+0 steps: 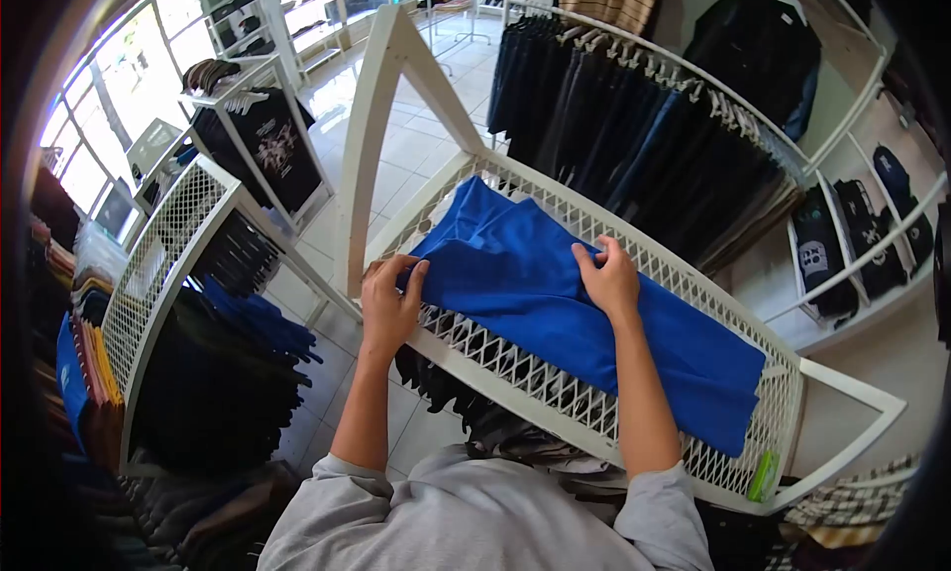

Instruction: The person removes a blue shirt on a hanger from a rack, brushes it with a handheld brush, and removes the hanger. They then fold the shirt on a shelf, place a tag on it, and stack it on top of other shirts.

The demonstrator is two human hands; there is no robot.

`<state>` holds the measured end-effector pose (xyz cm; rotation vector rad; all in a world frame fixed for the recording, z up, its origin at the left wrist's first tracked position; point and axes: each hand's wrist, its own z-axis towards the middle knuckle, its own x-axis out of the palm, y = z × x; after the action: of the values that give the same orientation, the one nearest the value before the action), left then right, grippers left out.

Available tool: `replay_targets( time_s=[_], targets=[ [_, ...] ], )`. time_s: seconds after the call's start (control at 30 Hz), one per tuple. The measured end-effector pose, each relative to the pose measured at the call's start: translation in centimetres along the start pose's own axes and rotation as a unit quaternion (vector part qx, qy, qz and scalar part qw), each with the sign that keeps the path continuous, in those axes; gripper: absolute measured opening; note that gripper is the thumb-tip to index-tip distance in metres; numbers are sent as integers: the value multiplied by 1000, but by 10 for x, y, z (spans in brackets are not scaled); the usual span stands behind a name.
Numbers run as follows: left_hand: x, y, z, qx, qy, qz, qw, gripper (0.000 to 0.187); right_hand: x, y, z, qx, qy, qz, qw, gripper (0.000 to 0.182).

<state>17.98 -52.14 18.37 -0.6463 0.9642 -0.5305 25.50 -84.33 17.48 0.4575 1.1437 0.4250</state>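
Note:
A pair of blue trousers, folded lengthwise, lies across the white mesh shelf. Its wider, creased end is at the upper left, and the narrower end reaches to the lower right. At the wide end's near left edge, my left hand pinches the cloth between thumb and fingers. My right hand is over the middle of the trousers, its fingers closed on the cloth near the far edge. My right forearm crosses above the fabric.
A white frame post rises at the shelf's left end. Dark trousers hang on a rail beyond it. A bright green object rests at the shelf's right corner. More dark clothes hang from a rack on the left.

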Motion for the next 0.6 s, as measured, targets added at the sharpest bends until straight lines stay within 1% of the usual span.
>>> replay_targets(
  time_s=[0.03,0.07,0.1,0.13,0.17,0.2,0.23,0.27,0.3,0.33,0.37,0.4,0.43,0.47,0.53,0.57,0.6],
  targets=[
    [2,6,1,-5,2,10,1000,22,1,4,1,38,23,21,999,48],
    [3,8,3,-7,0,13,1000,22,2,7,2,77,43,42,995,45],
    [4,10,4,37,-35,68,996,19,4,7,-1,61,18,55,996,40],
    [6,10,5,84,-67,120,987,17,6,1,-4,65,17,56,996,40],
    [8,10,4,88,-64,158,982,15,9,-10,-3,53,28,88,994,38],
    [9,9,5,92,-66,154,982,15,7,-13,-1,39,38,118,991,36],
    [10,9,5,95,-65,182,977,15,6,-14,-1,38,39,137,989,31],
    [11,8,6,96,-63,210,971,14,6,-14,1,35,34,135,990,31],
    [10,9,8,87,-37,224,970,14,3,-9,2,28,16,174,984,29],
    [11,8,6,87,-37,220,971,14,1,-4,0,22,-1,212,977,28],
    [11,5,7,89,-54,212,972,16,-4,1,0,45,6,214,976,24],
    [10,-1,9,92,-71,204,972,18,-9,15,2,42,3,213,976,24],
    [8,-12,7,113,-71,196,972,27,-10,28,0,1,-25,227,974,22],
    [9,-23,5,115,-69,194,972,27,-12,42,-3,-38,-53,240,969,19],
    [15,-45,-2,149,-106,79,980,31,-18,74,-14,-226,-27,241,943,13],
    [16,-53,-6,160,-113,51,979,36,-23,82,-22,-291,41,183,938,12],
    [16,-61,-8,166,-106,47,979,36,-26,83,-29,-352,108,123,922,12]
  ],
)
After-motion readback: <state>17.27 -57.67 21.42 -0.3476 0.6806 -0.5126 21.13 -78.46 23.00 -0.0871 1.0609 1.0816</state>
